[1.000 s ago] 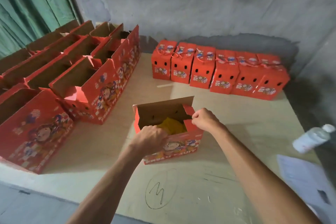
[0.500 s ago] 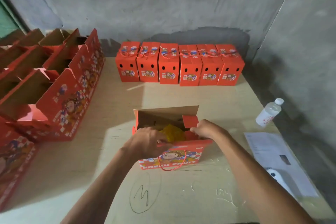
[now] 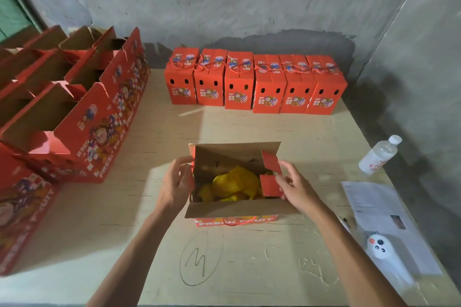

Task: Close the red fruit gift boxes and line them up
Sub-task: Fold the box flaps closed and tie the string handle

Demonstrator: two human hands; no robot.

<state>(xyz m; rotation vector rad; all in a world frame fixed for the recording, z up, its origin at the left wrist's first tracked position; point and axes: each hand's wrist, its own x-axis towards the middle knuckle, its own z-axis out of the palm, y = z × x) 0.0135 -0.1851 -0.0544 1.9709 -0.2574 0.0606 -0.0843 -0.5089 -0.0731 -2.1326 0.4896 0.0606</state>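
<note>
An open red fruit gift box (image 3: 237,207) stands in the middle of the table, with fruit in yellow foam netting (image 3: 233,183) inside. My left hand (image 3: 174,184) lies against the box's left end, thumb and fingers at the small left flap. My right hand (image 3: 294,187) pinches the red right side flap (image 3: 270,174), which is folded inward over the fruit. The long front and back flaps stand open. A row of several closed red boxes (image 3: 255,85) is lined up at the back by the wall.
Several open red boxes (image 3: 82,109) crowd the table's left side. At the right lie a plastic bottle (image 3: 379,154), a printed paper sheet (image 3: 381,222) and a small white device (image 3: 379,247). A pencilled circle with a mark (image 3: 199,257) is drawn on the wooden tabletop (image 3: 274,269) in front.
The view swung right and came closer over the box. My hands moved from the top opening to the two end flaps, and the right flap is folded inward.
</note>
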